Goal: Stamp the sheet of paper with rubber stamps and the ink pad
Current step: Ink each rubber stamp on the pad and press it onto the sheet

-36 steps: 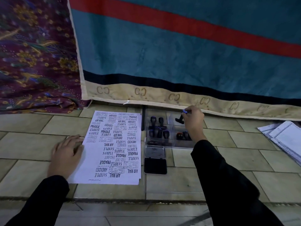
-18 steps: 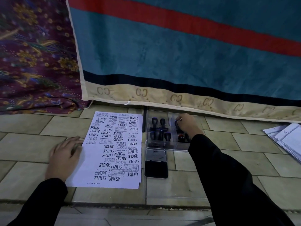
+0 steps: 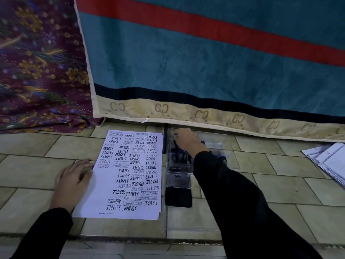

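Left hand (image 3: 74, 179) flat on paper (image 3: 123, 176); right hand (image 3: 185, 141) hides stamps (image 3: 180, 157), grip unclear

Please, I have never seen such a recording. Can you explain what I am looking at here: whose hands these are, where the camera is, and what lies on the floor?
There is no machine here. A person wears one camera on the head, so the view looks down at their own two arms in black sleeves.

The left hand lies flat, pressing the left edge of the sheet of paper, which is already full of stamped words such as SAMPLE, FRAGILE and AIR MAIL.

The right hand reaches into a clear plastic case of rubber stamps. Whether its fingers have gripped a stamp cannot be seen.

Below the case lies the open ink pad. All rests on a tiled floor, beside hanging cloth; more papers lie at far right.
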The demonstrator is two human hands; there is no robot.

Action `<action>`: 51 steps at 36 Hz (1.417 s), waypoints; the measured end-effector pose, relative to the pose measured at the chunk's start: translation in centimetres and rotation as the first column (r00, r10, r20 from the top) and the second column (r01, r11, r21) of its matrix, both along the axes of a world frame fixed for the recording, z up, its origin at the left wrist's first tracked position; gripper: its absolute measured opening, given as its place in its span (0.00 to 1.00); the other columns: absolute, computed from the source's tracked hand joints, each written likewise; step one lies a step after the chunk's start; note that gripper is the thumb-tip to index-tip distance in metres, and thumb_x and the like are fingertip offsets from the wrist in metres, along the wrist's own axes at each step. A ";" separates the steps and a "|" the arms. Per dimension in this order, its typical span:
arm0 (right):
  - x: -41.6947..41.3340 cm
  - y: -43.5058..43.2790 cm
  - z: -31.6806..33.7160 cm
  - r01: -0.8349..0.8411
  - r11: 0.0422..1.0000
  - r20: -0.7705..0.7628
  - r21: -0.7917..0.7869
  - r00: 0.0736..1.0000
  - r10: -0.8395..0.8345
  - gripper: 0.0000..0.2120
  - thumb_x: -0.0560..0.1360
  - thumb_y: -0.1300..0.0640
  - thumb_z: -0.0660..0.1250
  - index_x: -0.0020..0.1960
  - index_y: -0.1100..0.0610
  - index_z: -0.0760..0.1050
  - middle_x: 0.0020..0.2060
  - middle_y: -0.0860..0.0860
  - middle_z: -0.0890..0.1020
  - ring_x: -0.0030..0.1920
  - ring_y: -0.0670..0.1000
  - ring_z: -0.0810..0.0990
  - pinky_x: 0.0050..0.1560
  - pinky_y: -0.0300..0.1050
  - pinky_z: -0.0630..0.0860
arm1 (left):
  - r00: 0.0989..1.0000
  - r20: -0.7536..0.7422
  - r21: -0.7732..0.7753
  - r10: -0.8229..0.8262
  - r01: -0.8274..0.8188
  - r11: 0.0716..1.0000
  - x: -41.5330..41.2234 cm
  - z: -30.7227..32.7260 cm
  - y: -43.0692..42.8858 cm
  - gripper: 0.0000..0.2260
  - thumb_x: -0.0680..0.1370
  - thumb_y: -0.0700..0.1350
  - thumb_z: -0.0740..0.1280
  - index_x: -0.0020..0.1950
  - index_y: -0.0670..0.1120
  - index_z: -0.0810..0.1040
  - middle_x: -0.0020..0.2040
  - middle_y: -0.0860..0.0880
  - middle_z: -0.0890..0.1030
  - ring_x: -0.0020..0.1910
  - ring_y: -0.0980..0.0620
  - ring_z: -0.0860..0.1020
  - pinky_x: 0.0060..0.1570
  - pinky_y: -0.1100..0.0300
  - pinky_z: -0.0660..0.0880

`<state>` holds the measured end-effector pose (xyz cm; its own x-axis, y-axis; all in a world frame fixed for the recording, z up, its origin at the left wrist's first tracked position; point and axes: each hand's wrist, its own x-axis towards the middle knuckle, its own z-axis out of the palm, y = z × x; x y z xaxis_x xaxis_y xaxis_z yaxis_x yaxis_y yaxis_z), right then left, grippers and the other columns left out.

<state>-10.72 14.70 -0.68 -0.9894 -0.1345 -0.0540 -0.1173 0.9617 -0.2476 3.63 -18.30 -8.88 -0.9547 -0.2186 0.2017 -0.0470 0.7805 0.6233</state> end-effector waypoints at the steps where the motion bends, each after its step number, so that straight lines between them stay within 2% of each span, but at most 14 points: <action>1: 0.1 -0.1 -0.2 -0.007 0.999 -0.001 0.044 1.000 0.007 0.12 0.77 0.62 0.57 0.57 0.62 0.76 0.56 0.61 0.79 0.54 0.62 0.78 0.50 0.49 0.76 | 1.000 0.005 0.022 -0.009 0.009 1.000 0.0 0.1 0.0 0.18 0.73 0.50 0.59 0.58 0.48 0.80 0.64 0.48 0.78 0.66 0.44 0.72 0.70 0.47 0.59; 4: 0.1 -0.3 -0.4 -0.007 0.994 -0.011 0.111 1.000 0.009 0.11 0.78 0.60 0.59 0.55 0.63 0.76 0.54 0.61 0.79 0.54 0.61 0.78 0.49 0.48 0.75 | 0.999 0.021 0.173 -0.030 0.026 0.985 0.1 -0.2 -0.3 0.16 0.74 0.51 0.61 0.59 0.51 0.79 0.64 0.50 0.78 0.65 0.46 0.73 0.70 0.42 0.63; 7: -0.1 -0.5 -0.4 0.007 0.993 -0.064 0.122 0.998 0.001 0.09 0.77 0.62 0.61 0.54 0.64 0.76 0.55 0.61 0.78 0.55 0.61 0.78 0.52 0.51 0.76 | 0.996 0.086 0.522 -0.034 -0.017 0.853 0.1 -0.2 -0.7 0.12 0.77 0.51 0.66 0.60 0.58 0.76 0.63 0.56 0.78 0.64 0.54 0.74 0.62 0.51 0.71; 11: -0.6 -0.4 -0.3 0.007 1.000 -0.086 0.002 0.996 -0.007 0.06 0.75 0.64 0.65 0.50 0.66 0.76 0.56 0.61 0.74 0.50 0.62 0.79 0.52 0.53 0.78 | 0.997 0.077 0.599 -0.004 -0.043 0.800 -0.5 0.5 -1.2 0.13 0.79 0.46 0.66 0.64 0.53 0.75 0.63 0.55 0.77 0.65 0.56 0.73 0.60 0.61 0.65; 14: -0.6 0.0 -0.4 0.023 0.994 -0.087 -0.105 0.996 -0.032 0.07 0.73 0.64 0.68 0.51 0.64 0.76 0.58 0.59 0.71 0.49 0.59 0.78 0.52 0.51 0.78 | 0.999 0.027 0.582 0.017 -0.030 0.813 -0.1 1.3 0.0 0.12 0.79 0.45 0.65 0.60 0.58 0.75 0.60 0.54 0.79 0.58 0.60 0.76 0.55 0.64 0.71; 16: -0.5 0.4 -0.3 0.022 0.981 -0.127 -0.192 0.991 -0.047 0.07 0.73 0.63 0.68 0.51 0.62 0.77 0.55 0.58 0.74 0.50 0.58 0.78 0.51 0.47 0.78 | 1.000 -0.015 0.564 0.011 -0.001 0.826 0.4 2.0 1.8 0.12 0.79 0.45 0.66 0.59 0.59 0.75 0.60 0.52 0.80 0.56 0.55 0.79 0.56 0.58 0.75; 18: 0.0 0.8 0.1 0.019 0.958 -0.182 -0.286 0.981 -0.074 0.07 0.73 0.62 0.69 0.51 0.60 0.76 0.51 0.57 0.78 0.51 0.56 0.78 0.51 0.47 0.77 | 0.996 -0.072 0.439 -0.048 0.075 0.896 0.8 2.7 4.1 0.13 0.78 0.47 0.68 0.62 0.56 0.75 0.64 0.53 0.77 0.62 0.53 0.75 0.62 0.54 0.70; 20: 0.8 1.2 0.7 0.010 0.927 -0.244 -0.375 0.964 -0.109 0.10 0.72 0.63 0.70 0.52 0.60 0.75 0.50 0.57 0.80 0.50 0.55 0.79 0.52 0.48 0.78 | 0.980 -0.079 0.326 -0.185 0.200 0.924 1.4 3.2 6.8 0.17 0.76 0.54 0.67 0.65 0.58 0.72 0.67 0.59 0.72 0.67 0.59 0.69 0.66 0.55 0.65; 23: 2.9 1.5 1.9 -0.050 0.873 -0.338 -0.486 0.931 -0.135 0.14 0.71 0.62 0.72 0.56 0.59 0.75 0.52 0.57 0.79 0.48 0.54 0.80 0.52 0.46 0.80 | 0.929 -0.041 0.134 -0.368 0.370 0.919 2.3 3.3 10.9 0.26 0.73 0.66 0.64 0.68 0.60 0.68 0.69 0.63 0.66 0.70 0.62 0.61 0.71 0.53 0.59; 26: 6.0 1.7 2.7 -0.134 0.820 -0.400 -0.557 0.908 -0.123 0.14 0.69 0.62 0.73 0.54 0.60 0.78 0.50 0.54 0.77 0.46 0.50 0.79 0.51 0.35 0.78 | 0.874 0.023 -0.053 -0.485 0.486 0.872 2.5 2.4 14.0 0.40 0.66 0.77 0.58 0.74 0.58 0.62 0.71 0.65 0.59 0.71 0.67 0.52 0.74 0.54 0.46; 30: 10.9 2.1 2.2 -0.136 0.814 -0.354 -0.565 0.931 -0.090 0.15 0.69 0.60 0.74 0.54 0.58 0.79 0.50 0.53 0.79 0.46 0.48 0.81 0.47 0.26 0.76 | 0.849 0.140 -0.195 -0.510 0.528 0.826 2.0 0.7 16.0 0.52 0.60 0.83 0.53 0.78 0.56 0.53 0.78 0.58 0.55 0.76 0.61 0.49 0.75 0.54 0.39; 37: 17.0 2.6 -0.3 -0.163 0.826 -0.269 -0.540 0.963 0.014 0.15 0.71 0.61 0.73 0.57 0.56 0.79 0.50 0.51 0.79 0.48 0.46 0.81 0.53 0.28 0.76 | 0.858 0.104 -0.198 -0.503 0.514 0.835 2.1 -0.9 16.4 0.52 0.59 0.83 0.54 0.77 0.55 0.57 0.77 0.58 0.60 0.76 0.59 0.52 0.75 0.54 0.40; 43: 19.1 2.6 -1.0 -0.190 0.883 -0.292 -0.430 0.954 0.064 0.15 0.73 0.58 0.70 0.59 0.57 0.78 0.50 0.52 0.80 0.50 0.47 0.80 0.54 0.40 0.77 | 0.866 0.084 -0.164 -0.493 0.500 0.850 2.3 -0.9 16.5 0.47 0.60 0.81 0.58 0.74 0.57 0.63 0.75 0.58 0.63 0.75 0.60 0.55 0.76 0.53 0.41; 51: 20.1 1.7 -1.0 -0.209 0.910 -0.290 -0.358 0.951 0.105 0.15 0.74 0.60 0.68 0.60 0.59 0.77 0.53 0.53 0.80 0.52 0.49 0.79 0.54 0.31 0.69 | 0.860 0.097 -0.162 -0.502 0.511 0.844 2.5 -0.6 16.5 0.46 0.62 0.80 0.58 0.74 0.57 0.62 0.76 0.59 0.61 0.75 0.61 0.53 0.76 0.53 0.40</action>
<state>9.41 16.36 -1.68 -0.9255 -0.2476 0.2868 -0.3686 0.7635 -0.5303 6.08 -1.82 -9.45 -0.9326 0.3324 0.1407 0.3578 0.8001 0.4815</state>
